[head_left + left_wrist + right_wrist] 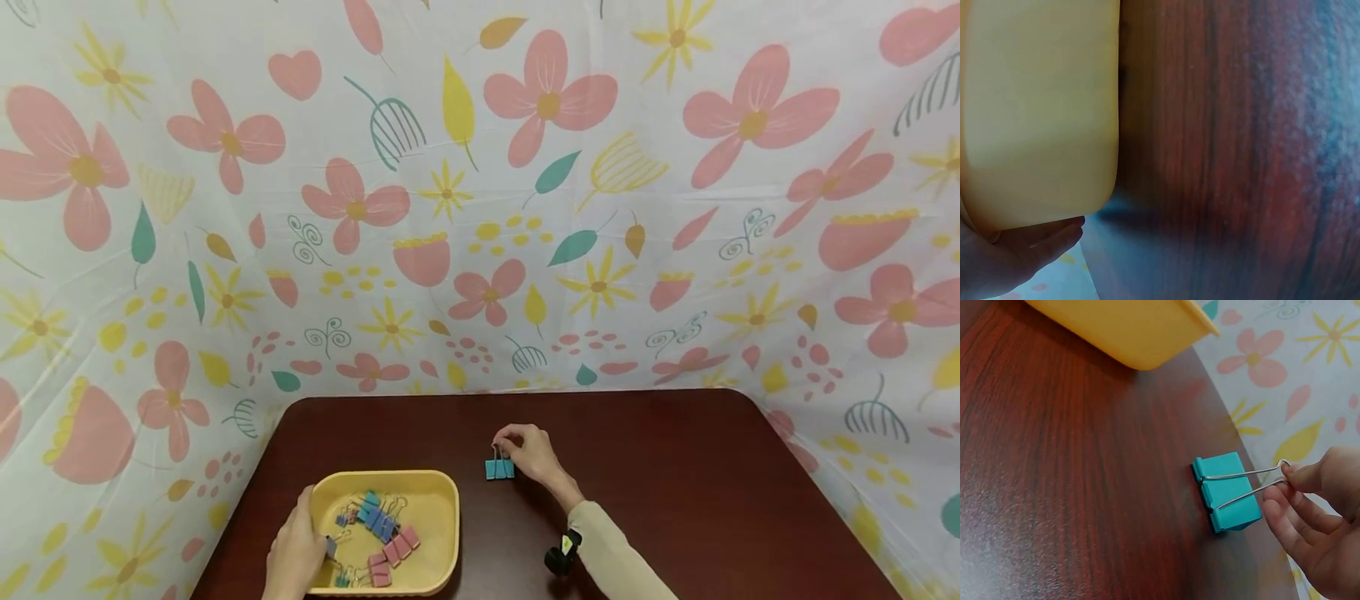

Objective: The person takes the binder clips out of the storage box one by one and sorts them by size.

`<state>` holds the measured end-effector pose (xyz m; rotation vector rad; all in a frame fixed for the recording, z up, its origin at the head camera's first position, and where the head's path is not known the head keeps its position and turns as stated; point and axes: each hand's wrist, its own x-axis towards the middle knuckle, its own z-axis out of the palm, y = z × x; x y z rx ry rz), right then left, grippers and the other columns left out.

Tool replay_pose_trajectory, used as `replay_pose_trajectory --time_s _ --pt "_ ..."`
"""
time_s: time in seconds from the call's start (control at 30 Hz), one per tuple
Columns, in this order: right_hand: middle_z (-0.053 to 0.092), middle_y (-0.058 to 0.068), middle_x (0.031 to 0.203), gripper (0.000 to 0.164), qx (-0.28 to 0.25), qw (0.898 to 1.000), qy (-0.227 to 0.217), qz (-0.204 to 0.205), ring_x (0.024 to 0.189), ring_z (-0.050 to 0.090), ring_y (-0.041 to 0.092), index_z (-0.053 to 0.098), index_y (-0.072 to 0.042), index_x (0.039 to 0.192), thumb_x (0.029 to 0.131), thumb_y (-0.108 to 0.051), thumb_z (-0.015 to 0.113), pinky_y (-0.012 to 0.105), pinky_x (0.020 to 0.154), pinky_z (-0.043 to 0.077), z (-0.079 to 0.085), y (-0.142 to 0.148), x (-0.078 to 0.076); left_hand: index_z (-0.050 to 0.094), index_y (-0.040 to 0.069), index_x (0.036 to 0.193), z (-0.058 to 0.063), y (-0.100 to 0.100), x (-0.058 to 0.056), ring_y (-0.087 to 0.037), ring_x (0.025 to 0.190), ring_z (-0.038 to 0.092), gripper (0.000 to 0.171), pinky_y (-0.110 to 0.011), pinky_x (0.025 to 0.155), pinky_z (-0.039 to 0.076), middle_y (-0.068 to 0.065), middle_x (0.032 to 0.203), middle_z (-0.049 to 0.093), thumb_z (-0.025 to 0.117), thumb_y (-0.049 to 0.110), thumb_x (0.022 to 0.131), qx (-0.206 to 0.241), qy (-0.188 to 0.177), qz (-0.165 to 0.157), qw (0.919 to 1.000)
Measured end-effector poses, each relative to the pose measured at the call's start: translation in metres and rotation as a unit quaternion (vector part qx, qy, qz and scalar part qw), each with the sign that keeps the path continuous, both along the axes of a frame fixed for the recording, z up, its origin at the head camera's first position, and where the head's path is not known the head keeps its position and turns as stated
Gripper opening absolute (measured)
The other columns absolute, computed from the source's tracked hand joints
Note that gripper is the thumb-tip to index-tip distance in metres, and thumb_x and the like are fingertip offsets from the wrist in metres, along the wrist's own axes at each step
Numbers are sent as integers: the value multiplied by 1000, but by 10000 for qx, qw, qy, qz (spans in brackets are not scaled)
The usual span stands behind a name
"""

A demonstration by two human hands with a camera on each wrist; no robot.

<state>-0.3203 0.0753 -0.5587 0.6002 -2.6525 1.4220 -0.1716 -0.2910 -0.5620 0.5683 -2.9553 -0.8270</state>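
My right hand [533, 455] pinches the wire handle of a large teal binder clip [499, 468] between thumb and fingertips. In the right wrist view the clip's teal body [1229, 490] is at the dark wooden table's surface; whether it touches the wood I cannot tell. On the left, my left hand [295, 550] grips the side of a yellow plastic bin [444, 533]. The left wrist view shows the bin's outer wall [1041, 125] with fingers [1060, 244] against its end. Inside the bin lie pink binder clips [397, 546], blue ones [381, 523] and small ones in several colours.
A dark reddish-brown table [675, 483] spreads beneath both hands. Behind and beside it hangs a white cloth [480, 200] printed with flowers and leaves. A black strap device [562, 553] sits at my right wrist, by the beige sleeve [618, 554].
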Motion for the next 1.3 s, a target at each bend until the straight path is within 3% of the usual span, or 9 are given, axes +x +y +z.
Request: replay_pose_trajectory --time_s 0.13,0.37,0.5,0.63,0.9,1.3 --pt "67 8 73 12 -6 10000 33 -9 62 60 16 70 -10 87 89 -12 58 22 49 43 -6 0 3 29 8 138 -2 1 2 -27 75 59 67 -41 56 42 -18 106 58 59 2 78 -21 12 21 10000" --pt "66 7 71 10 -182 9997 -58 -153 59 60 12 69 -11 87 88 -12 60 22 50 46 -6 1 6 30 8 138 -4 2 0 -28 74 60 68 -39 54 42 -18 105 58 60 1 78 -27 89 -4 10000" --pt "66 6 79 8 -321 9989 157 -295 65 61 14 68 -14 92 85 -13 63 22 55 47 -5 -1 6 30 8 138 -3 2 0 -31 76 60 67 -41 54 42 -19 106 58 60 1 78 -24 144 -59 9999" --pt "62 8 91 17 -466 9969 499 -398 74 60 17 65 -18 101 84 -19 66 23 62 47 2 -10 5 30 7 137 -2 1 1 -31 76 61 67 -41 54 43 -19 108 58 59 1 77 -7 163 -70 9998" --pt "61 4 94 18 -662 9958 626 21 81 59 15 63 -17 104 87 -22 62 22 66 49 33 -44 6 29 7 139 -1 -1 -2 -26 73 60 68 -38 53 41 -21 112 57 57 0 77 46 162 -85 9998" --pt "62 3 100 25 -640 9928 283 977 87 61 15 58 -17 113 89 -25 59 23 72 49 50 -90 21 29 6 138 -2 0 -1 -29 74 60 67 -41 55 41 -22 111 58 57 0 77 -43 83 16 10000"
